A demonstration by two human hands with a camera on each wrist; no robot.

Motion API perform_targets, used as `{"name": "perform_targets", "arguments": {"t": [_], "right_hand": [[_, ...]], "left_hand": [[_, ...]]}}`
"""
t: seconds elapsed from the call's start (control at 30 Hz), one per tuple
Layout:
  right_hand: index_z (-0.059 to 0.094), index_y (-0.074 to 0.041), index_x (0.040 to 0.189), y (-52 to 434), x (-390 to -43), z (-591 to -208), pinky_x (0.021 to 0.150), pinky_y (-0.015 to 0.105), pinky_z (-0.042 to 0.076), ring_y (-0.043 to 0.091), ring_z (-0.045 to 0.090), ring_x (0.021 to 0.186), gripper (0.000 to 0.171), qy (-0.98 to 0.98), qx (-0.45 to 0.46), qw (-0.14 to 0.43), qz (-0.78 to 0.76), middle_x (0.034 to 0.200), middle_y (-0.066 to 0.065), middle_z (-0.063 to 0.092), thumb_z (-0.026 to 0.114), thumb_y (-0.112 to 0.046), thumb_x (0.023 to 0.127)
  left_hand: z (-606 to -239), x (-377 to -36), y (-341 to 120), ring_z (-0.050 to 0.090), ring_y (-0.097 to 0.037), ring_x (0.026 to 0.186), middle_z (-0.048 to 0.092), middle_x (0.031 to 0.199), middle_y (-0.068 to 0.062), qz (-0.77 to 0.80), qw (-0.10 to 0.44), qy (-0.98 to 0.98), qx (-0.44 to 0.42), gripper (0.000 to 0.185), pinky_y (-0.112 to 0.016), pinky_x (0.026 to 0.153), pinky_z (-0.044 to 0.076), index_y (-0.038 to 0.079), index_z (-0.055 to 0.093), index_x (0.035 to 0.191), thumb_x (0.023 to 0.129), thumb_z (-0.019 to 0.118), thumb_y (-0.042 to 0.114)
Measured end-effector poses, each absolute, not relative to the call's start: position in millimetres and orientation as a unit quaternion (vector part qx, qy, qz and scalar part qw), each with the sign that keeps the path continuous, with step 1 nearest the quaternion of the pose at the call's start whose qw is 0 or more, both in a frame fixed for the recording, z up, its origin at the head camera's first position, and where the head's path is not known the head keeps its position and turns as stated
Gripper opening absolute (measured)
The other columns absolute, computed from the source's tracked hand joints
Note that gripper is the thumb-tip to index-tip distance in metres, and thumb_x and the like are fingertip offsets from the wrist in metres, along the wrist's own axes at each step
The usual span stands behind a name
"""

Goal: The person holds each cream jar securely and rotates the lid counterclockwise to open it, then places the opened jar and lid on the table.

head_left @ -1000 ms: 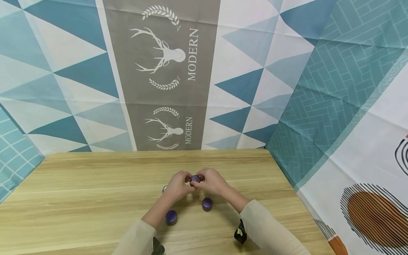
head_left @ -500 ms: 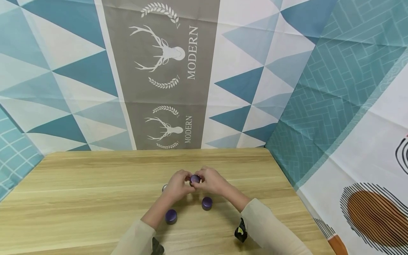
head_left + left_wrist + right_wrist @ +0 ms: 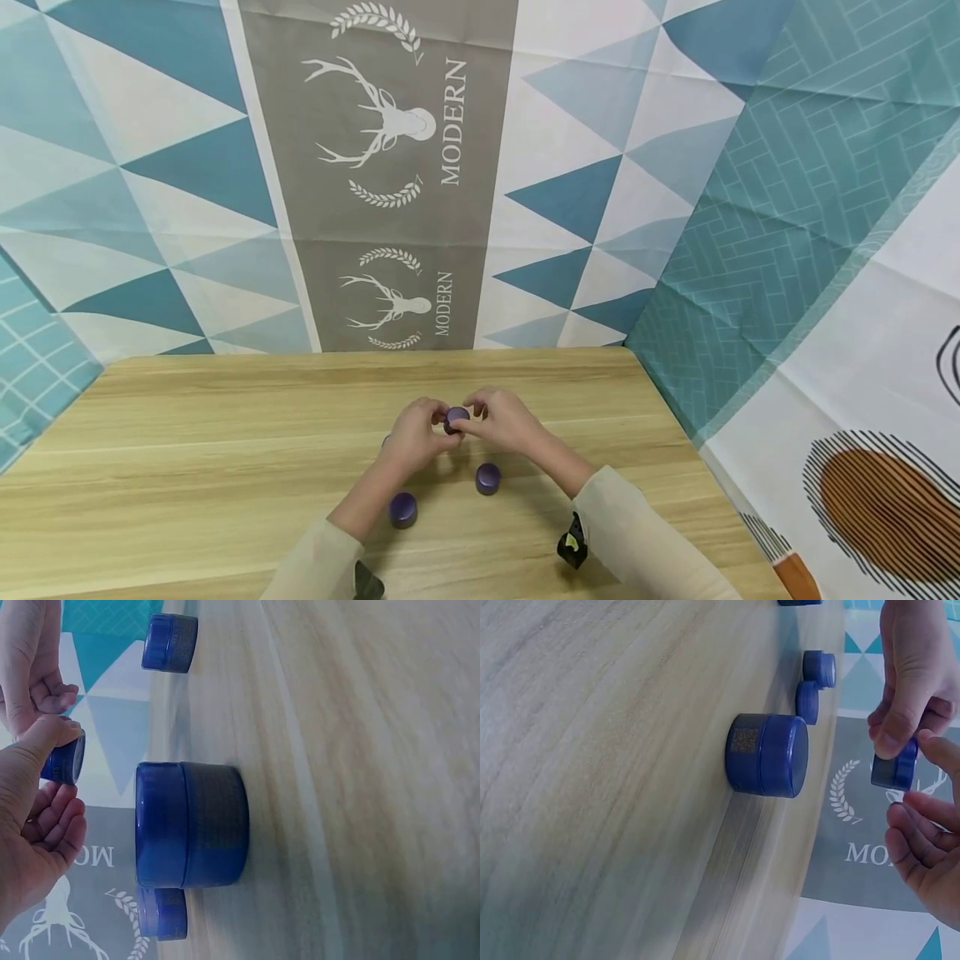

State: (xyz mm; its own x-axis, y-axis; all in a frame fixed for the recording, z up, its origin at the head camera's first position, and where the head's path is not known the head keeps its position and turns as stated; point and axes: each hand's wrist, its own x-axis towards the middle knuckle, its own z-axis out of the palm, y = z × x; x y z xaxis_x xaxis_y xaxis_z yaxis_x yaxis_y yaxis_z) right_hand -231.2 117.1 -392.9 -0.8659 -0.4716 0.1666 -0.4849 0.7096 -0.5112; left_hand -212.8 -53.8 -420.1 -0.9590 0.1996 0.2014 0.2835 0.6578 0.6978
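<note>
Both hands meet above the middle of the table around a small purple-blue jar (image 3: 456,419). My left hand (image 3: 414,433) pinches the jar's body between thumb and fingers. My right hand (image 3: 504,421) has its thumb and curled fingers around the lid (image 3: 905,766); its index finger sits right at the lid's edge. A closed jar (image 3: 402,510) stands near my left forearm, and another closed jar (image 3: 487,479) stands below my right hand. Behind my left hand, mostly hidden in the head view, a jar (image 3: 820,669) with a paler top stands beside a small round piece (image 3: 808,703).
The wooden table (image 3: 225,467) reaches back to a patterned cloth (image 3: 390,208). More cloth (image 3: 787,275) hangs along the right side. Dark wrist-worn devices (image 3: 572,542) sit under the sleeves.
The held jar has shifted slightly left. My right hand's fingers have spread a little from its side, with the thumb still at the jar. The standing jars stay in place.
</note>
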Motion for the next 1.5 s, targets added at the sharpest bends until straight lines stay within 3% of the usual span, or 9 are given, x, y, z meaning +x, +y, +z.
{"name": "perform_targets", "arguments": {"t": [0.17,0.4,0.63,0.9,1.1,1.27,1.5], "right_hand": [[0.072,-0.01,0.096,117.2,-229.7,-388.8,0.058,0.018,0.043,0.01,0.055,0.071,0.028,-0.923,0.273,0.018,0.272,0.081,0.001,0.063,0.071,-0.034,0.082],[0.068,-0.006,0.108,117.8,-229.2,-385.4,0.057,0.015,0.046,0.017,0.062,0.075,0.03,-0.915,0.308,-0.01,0.261,0.091,0.008,0.064,0.067,-0.023,0.084],[0.065,-0.004,0.114,119.1,-227.5,-383.8,0.059,0.017,0.045,0.011,0.057,0.073,0.042,-0.921,0.293,0.006,0.257,0.09,0.007,0.065,0.068,-0.033,0.084],[0.07,-0.008,0.103,117.5,-227.0,-383.4,0.059,0.017,0.044,0.013,0.057,0.074,0.03,-0.921,0.294,0.018,0.254,0.084,0.004,0.064,0.07,-0.031,0.083],[0.066,-0.005,0.112,118.0,-225.1,-381.9,0.061,0.016,0.045,0.025,0.062,0.081,0.032,-0.915,0.324,-0.005,0.241,0.094,0.011,0.064,0.066,-0.023,0.086],[0.062,-0.005,0.118,118.2,-223.8,-380.7,0.06,0.017,0.046,0.018,0.061,0.078,0.04,-0.92,0.307,-0.006,0.245,0.096,0.007,0.063,0.066,-0.029,0.086],[0.069,-0.008,0.105,116.8,-224.0,-380.1,0.061,0.018,0.045,0.018,0.059,0.078,0.031,-0.923,0.292,0.007,0.252,0.088,0.004,0.062,0.069,-0.031,0.084]], "left_hand": [[-418.2,-210.5,-55.1,0.06,-0.024,0.092,0.06,0.094,-0.005,-0.398,0.05,-0.908,-0.125,0.033,-0.039,0.083,0.052,0.004,0.066,0.096,0.072,0.078,0.023],[-417.0,-209.1,-55.0,0.06,-0.024,0.089,0.061,0.092,-0.005,-0.395,0.064,-0.907,-0.135,0.032,-0.038,0.08,0.051,0.003,0.067,0.095,0.07,0.077,0.02],[-418.3,-209.3,-55.5,0.061,-0.024,0.091,0.061,0.091,-0.003,-0.403,0.062,-0.904,-0.125,0.034,-0.038,0.081,0.052,0.004,0.067,0.097,0.07,0.078,0.022],[-418.1,-207.4,-55.4,0.061,-0.026,0.093,0.06,0.092,-0.004,-0.408,0.065,-0.902,-0.125,0.031,-0.039,0.081,0.052,0.005,0.067,0.095,0.072,0.077,0.023],[-418.3,-206.9,-54.9,0.061,-0.025,0.091,0.06,0.09,-0.003,-0.41,0.067,-0.901,-0.127,0.029,-0.037,0.079,0.052,0.005,0.067,0.095,0.072,0.076,0.021],[-419.2,-206.7,-54.5,0.06,-0.022,0.089,0.061,0.089,-0.002,-0.405,0.069,-0.904,-0.121,0.032,-0.036,0.078,0.052,0.005,0.067,0.095,0.07,0.078,0.022],[-419.1,-206.1,-54.2,0.06,-0.022,0.091,0.061,0.092,-0.002,-0.408,0.068,-0.902,-0.121,0.034,-0.037,0.08,0.052,0.005,0.067,0.097,0.071,0.078,0.023]]}}
